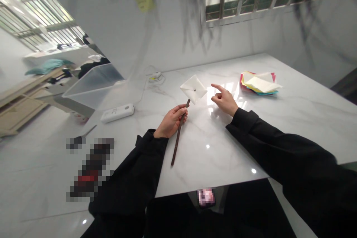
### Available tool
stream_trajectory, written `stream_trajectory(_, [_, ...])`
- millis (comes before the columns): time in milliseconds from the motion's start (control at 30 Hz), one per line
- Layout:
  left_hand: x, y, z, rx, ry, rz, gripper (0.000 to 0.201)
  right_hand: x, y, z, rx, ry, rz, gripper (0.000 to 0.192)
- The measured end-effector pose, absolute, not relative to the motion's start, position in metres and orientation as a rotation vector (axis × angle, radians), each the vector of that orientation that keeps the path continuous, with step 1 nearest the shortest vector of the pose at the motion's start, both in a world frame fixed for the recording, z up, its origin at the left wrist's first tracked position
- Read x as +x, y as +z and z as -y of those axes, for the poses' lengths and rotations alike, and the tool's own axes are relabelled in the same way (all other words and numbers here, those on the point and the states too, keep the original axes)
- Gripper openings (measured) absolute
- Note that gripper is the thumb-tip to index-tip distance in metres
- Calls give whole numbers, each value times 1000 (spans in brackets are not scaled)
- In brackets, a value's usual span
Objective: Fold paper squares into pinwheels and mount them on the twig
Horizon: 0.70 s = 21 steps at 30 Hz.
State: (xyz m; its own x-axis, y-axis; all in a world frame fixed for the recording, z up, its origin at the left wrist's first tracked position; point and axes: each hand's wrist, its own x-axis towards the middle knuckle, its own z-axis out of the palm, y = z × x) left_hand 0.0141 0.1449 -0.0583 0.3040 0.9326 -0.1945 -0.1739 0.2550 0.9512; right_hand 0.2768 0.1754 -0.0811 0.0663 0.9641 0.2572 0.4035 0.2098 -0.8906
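A paper pinwheel (190, 87) with folded white blades and a small metallic pin at its centre stands at the top of a dark brown stick (176, 144). My left hand (173, 119) is closed around the upper part of this stick, just below the blades, holding it tilted over the table. To the right of the blades is my right hand (225, 99), apart from them and holding nothing. Its index finger stretches toward the pinwheel, while the other fingers are curled in.
On the marble-patterned table (223, 152), a stack of coloured paper sheets (259, 82) lies at the right. To the left are a white oblong device (117, 113), scissors (82, 137) and a blurred-out dark item (93, 167). A small white cabled object (155, 76) sits by the wall.
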Motion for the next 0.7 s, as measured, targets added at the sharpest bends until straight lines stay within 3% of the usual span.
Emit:
stream_trajectory(100, [14, -58, -145, 1019, 936, -959, 42, 275, -79, -174, -1350, 693, 1558, 81])
stream_trajectory(267, [15, -57, -144, 1005, 950, -986, 42, 272, -75, -171, -1452, 729, 1713, 31])
stream_trajectory(433, [16, -54, -143, 992, 956, -994, 41, 271, -75, -171, -1472, 722, 1720, 25])
stream_trajectory(500, [16, -54, -143, 990, 957, -994, 40, 271, -76, -171, -1467, 723, 1671, 30])
stream_trajectory(700, [14, -57, -144, 1027, 940, -988, 41, 272, -76, -170, -1436, 692, 1596, 80])
